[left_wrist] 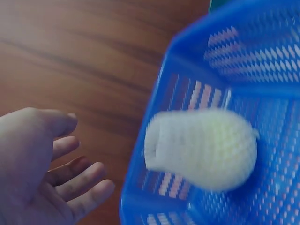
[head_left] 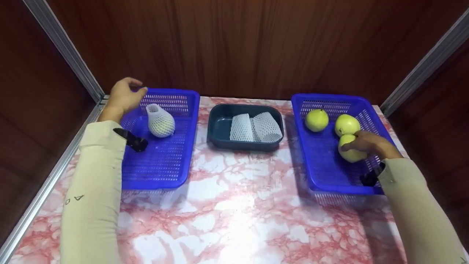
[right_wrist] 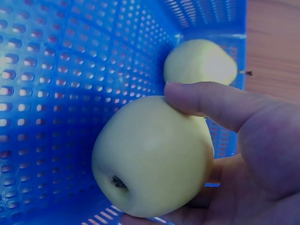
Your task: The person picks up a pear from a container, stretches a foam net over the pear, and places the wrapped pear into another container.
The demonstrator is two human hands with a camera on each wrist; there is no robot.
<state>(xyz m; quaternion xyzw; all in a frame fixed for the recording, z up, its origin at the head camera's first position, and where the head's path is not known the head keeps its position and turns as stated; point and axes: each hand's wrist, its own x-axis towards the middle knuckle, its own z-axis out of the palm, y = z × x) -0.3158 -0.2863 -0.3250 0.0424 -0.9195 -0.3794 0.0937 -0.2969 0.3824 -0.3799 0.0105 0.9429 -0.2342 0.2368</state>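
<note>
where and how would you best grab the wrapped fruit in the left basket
Probably best by the round body of the wrapped fruit, gripping across opposite sides from above and the near side. The mesh sleeve is filled out there; its narrow, open neck points towards the far wall of the left basket and looks hollow, so it might give.

The left basket (head_left: 161, 156) and right basket (head_left: 318, 163) look like smooth, perforated plastic, faintly shiny. The dark bin (head_left: 242, 146) seems plastic too, satin-finished. The netting (head_left: 161, 123) is matt, rough-textured foam mesh; each pear (right_wrist: 150, 150) has smooth, waxy skin. The table (head_left: 216, 220) gleams, marble-patterned; the wall (head_left: 238, 47) is glossy wood-grain, the corner strip (head_left: 66, 40) metal, the sleeve (head_left: 97, 165) matt cloth.
</note>
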